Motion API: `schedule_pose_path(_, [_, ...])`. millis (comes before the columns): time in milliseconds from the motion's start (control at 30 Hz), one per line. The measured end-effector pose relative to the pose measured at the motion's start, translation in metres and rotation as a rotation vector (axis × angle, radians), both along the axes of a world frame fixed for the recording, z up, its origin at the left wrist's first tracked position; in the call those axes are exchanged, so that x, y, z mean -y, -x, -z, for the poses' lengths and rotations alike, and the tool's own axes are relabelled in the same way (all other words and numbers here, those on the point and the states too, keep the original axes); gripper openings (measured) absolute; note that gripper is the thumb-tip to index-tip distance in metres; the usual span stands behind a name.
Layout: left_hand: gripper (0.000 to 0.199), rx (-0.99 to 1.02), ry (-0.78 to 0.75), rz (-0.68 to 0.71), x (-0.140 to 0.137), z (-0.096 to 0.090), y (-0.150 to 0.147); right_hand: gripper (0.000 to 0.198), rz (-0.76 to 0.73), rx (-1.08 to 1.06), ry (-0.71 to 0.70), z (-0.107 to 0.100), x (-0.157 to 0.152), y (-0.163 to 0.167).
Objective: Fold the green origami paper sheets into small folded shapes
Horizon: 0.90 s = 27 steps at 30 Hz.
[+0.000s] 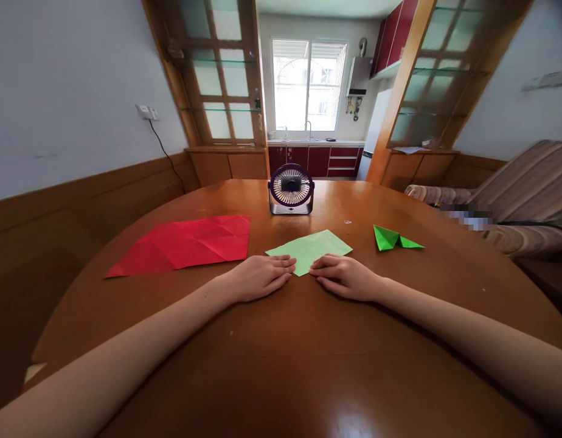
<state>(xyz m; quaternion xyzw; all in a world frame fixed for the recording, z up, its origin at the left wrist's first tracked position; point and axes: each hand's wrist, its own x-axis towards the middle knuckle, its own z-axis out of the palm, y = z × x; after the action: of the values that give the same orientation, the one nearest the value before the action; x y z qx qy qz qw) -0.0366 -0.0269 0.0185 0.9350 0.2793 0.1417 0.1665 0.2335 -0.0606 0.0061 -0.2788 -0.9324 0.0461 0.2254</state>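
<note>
A light green sheet of paper [315, 246] lies on the table between my two hands, with its folded point toward me. My left hand [258, 278] rests on its left edge, fingers stretched out flat. On the right edge, my right hand [347, 277] has its fingers bent and pressed together at the paper; the fingertips partly cover that edge. To the left lies a large red sheet of paper [194, 243] with crease lines. A folded bright green paper piece [395, 239] sits farther right, apart from my hands.
A small dark fan [291, 187] stands on the round wooden table [281, 365] beyond the light green paper. Past the table's right edge is a striped armchair [527, 182]. Glass-shelved cabinets [221, 79] flank the opening to a kitchen.
</note>
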Motion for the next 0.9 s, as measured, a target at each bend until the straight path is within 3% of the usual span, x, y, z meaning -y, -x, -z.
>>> schedule_pose_path(267, [0.032, 0.025, -0.041, -0.129, -0.009, -0.002, 0.010, 0.031, 0.002, -0.009, 0.019, 0.000, 0.000, 0.000])
schedule_pose_path(767, [0.045, -0.181, -0.552, -0.312, -0.026, 0.013, 0.013, 0.025, -0.022, -0.046, -0.027, 0.001, -0.001, 0.003])
schedule_pose_path(900, [0.039, -0.103, -0.644, -0.261, -0.027, 0.017, 0.011, 0.024, -0.011, -0.064, -0.078, 0.004, -0.002, 0.005])
